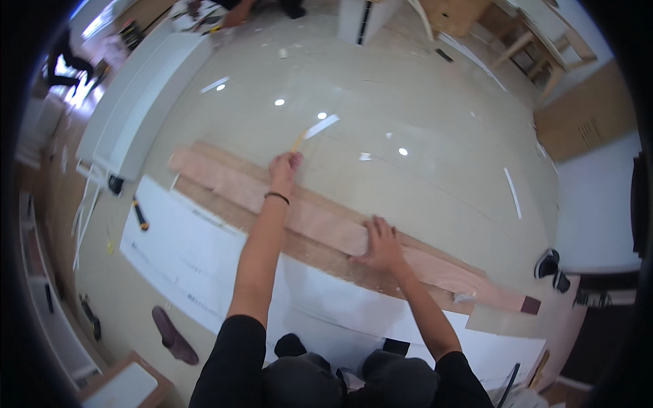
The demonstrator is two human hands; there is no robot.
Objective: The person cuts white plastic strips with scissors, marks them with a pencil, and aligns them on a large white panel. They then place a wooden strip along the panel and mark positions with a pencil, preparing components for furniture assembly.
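Note:
A long pale pinkish-brown strip (323,228) lies slantwise before me, on top of a slightly wider brown board (316,250). Past the strip's far edge, my left hand (286,165) is closed around a thin yellow stick-like tool (299,140); its exact kind is too blurred to make out. The tool's tip points toward a short white strip (322,126). My right hand (381,245) rests across the pinkish strip with its fingers spread, pressing on it and holding nothing. At the strip's right end is a dark brown patch (530,305).
White sheets (197,268) lie under the board, with a yellow-and-black utility knife (140,214) on them. A long white panel piece (146,88) stands at left. A slipper (174,334), dark shoes (547,264) and a cardboard box (586,115) are around. Another person's hand (238,13) shows at the top.

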